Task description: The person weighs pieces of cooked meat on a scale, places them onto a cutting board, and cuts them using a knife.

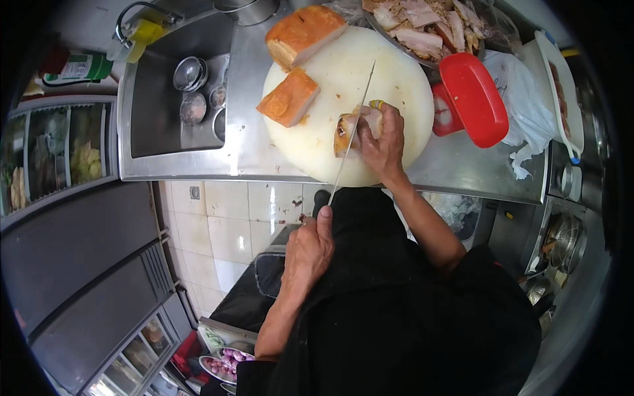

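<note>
My left hand [307, 254] is closed around the handle of a long thin knife [365, 91], seen nearly edge-on. The blade points away from me and passes over a small chunk of cooked pork [341, 136]; whether it touches the meat I cannot tell. My right hand [384, 142] grips that chunk from the right, pressing it on a round white cutting board [409, 79]. Two larger blocks of pork with orange-brown skin lie on the board's left side: a smaller block [288, 98] and a bigger block [304, 36] behind it.
Sliced meat [422, 33] heaps on a platter behind the board. Right of it are a red plastic container [473, 99] and a white plastic bag [518, 99]. A sink [158, 142] with small metal bowls is on the left. The steel counter's front edge [264, 177] runs before me.
</note>
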Motion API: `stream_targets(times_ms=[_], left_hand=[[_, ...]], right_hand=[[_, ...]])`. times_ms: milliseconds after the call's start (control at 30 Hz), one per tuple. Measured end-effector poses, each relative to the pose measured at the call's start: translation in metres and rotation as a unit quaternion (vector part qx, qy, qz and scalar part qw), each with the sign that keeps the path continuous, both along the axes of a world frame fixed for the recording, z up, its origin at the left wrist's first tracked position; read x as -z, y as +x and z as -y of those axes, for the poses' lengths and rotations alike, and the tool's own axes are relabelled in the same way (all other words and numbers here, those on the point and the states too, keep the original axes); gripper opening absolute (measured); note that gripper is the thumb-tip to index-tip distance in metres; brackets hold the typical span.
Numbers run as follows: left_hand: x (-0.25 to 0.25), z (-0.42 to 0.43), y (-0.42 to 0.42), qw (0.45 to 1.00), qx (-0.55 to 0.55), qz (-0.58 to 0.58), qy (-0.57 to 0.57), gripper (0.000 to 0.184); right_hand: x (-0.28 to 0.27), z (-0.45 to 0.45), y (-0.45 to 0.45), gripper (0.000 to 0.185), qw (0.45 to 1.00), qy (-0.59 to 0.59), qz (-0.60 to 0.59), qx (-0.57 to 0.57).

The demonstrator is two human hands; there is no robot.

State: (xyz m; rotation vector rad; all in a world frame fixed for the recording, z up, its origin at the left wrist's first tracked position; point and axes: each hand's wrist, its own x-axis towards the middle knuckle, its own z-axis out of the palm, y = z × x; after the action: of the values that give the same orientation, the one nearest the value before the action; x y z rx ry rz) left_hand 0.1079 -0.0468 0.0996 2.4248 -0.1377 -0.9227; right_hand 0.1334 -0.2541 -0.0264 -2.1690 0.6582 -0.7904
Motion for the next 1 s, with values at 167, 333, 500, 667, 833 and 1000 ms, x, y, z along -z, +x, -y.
stream_targets(times_ms=[167,333,500,667,833,1000], left_hand=[[-0.012,-0.011,-0.003,0.998,0.011,-0.027,0.047,0.066],[-0.012,-0.003,0.0,0.997,0.021,-0.025,0.065,0.066],[0.022,0.04,0.038,0.999,0.034,-0.011,0.01,0.068],[0.022,0.029,0.027,0.998,0.044,-0.017,0.038,0.068],[0.035,0.017,0.015,0.998,0.046,-0.01,0.035,0.069],[0.066,0.053,0.045,0.997,0.064,-0.006,0.049,0.069]], right_hand=[[0.003,0.002,0.0,0.046,0.999,0.038,0.018,-0.012],[0.003,0.006,0.002,0.042,0.999,0.03,0.019,-0.023],[0.008,0.012,-0.001,0.038,0.991,-0.114,0.011,-0.067],[0.013,0.011,0.0,0.039,0.998,0.025,0.025,-0.044],[0.007,0.014,0.0,0.039,0.995,0.085,0.044,-0.037],[0.019,0.017,0.002,0.037,0.994,0.084,0.06,-0.04]])
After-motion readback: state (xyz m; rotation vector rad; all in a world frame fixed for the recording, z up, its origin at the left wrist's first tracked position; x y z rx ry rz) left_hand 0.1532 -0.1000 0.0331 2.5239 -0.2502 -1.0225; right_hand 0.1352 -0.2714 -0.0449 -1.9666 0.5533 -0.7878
